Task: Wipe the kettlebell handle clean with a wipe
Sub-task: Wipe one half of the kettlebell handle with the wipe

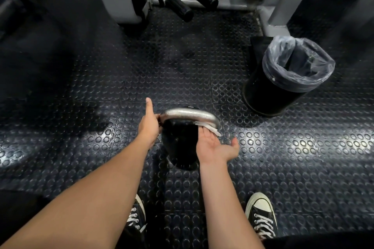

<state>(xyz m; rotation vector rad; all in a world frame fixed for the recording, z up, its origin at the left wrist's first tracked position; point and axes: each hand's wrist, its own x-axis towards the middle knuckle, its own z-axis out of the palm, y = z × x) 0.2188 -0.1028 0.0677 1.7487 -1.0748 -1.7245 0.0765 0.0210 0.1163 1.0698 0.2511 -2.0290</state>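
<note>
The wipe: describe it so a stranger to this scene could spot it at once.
Start from the black kettlebell standing on the studded rubber floor between the two arms. Follow its silver handle to the right end, where the right hand presses up from beneath. The wipe is the thin whitish strip there, the only pale, crumpled thing nearby.

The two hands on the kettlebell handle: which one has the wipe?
The right hand, palm up at the handle's right end, presses the white wipe there. The left hand grips the left end bare.

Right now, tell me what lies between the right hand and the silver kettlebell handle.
In the head view, a crumpled white wipe lies between the right hand and the silver kettlebell handle.
</note>
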